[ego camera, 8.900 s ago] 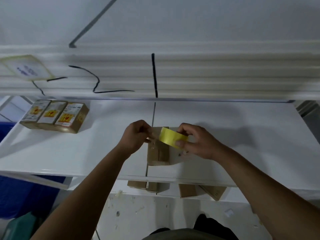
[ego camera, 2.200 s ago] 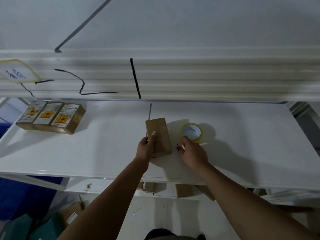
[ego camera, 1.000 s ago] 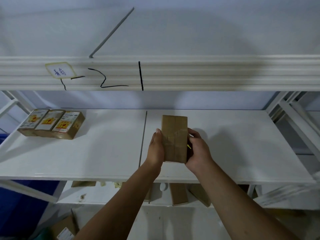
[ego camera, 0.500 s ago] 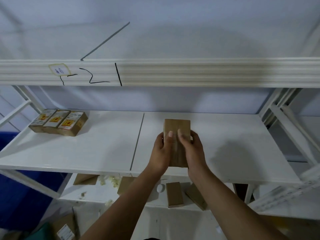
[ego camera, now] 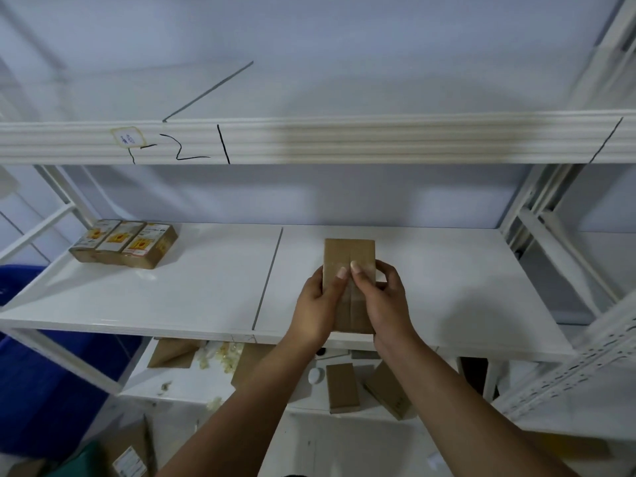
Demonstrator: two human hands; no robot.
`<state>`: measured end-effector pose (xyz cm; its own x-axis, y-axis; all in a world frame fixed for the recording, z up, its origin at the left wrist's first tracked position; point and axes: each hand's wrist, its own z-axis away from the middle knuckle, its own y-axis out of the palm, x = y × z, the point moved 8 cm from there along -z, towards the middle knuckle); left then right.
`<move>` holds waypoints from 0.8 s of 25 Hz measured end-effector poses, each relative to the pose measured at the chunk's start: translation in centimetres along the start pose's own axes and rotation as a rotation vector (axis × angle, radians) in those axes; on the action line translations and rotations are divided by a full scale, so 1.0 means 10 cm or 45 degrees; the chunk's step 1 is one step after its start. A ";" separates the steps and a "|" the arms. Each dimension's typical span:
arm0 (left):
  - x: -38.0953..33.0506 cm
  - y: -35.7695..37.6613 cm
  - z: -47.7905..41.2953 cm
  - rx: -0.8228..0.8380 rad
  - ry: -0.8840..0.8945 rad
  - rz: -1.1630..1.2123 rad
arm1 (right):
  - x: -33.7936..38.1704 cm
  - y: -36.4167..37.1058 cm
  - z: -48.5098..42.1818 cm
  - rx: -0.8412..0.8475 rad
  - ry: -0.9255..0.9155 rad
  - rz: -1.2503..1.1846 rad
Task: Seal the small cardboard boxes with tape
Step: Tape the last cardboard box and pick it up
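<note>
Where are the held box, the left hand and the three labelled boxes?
box (ego camera: 349, 254), head view, bare upper front face.
left hand (ego camera: 317, 304), head view, back of the hand.
labelled boxes (ego camera: 121, 237), head view, label of the middle one.

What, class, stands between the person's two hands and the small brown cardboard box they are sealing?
Nothing visible stands between them. The left hand and the right hand both hold the small brown cardboard box by its sides, with both thumbs pressed on its front face.

white shelf (ego camera: 447, 270), two panels, seam down the middle; three labelled boxes (ego camera: 125, 243) side by side, touching, far-left corner
</note>
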<state>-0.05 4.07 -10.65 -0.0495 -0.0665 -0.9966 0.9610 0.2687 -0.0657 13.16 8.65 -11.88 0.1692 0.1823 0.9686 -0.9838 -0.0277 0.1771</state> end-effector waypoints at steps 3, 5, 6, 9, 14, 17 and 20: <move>-0.05 -0.06 0.13 -0.233 0.054 -0.478 | -0.04 -0.05 0.07 -0.031 0.068 0.007; -0.06 0.00 0.20 -0.191 0.110 -0.417 | -0.05 -0.04 0.13 0.008 0.087 -0.031; -0.05 0.04 0.22 -0.118 0.089 -0.312 | -0.04 -0.02 0.16 0.056 0.096 -0.099; -0.02 -0.03 0.17 -0.022 -0.013 0.056 | 0.05 0.00 0.23 0.220 0.022 -0.261; 0.06 -0.11 0.17 0.141 -0.148 0.616 | 0.09 0.06 0.32 0.440 -0.090 -0.005; 0.02 -0.27 0.16 -0.069 -0.028 0.292 | 0.02 0.13 0.35 0.523 -0.060 -0.041; -0.03 -0.46 0.21 -0.362 0.176 0.052 | 0.00 0.14 0.34 0.452 -0.076 -0.021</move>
<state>-3.84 0.86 -9.92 -0.0676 0.0761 -0.9948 0.8494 0.5275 -0.0174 11.97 5.23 -11.08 0.1985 0.1284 0.9717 -0.9008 -0.3668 0.2325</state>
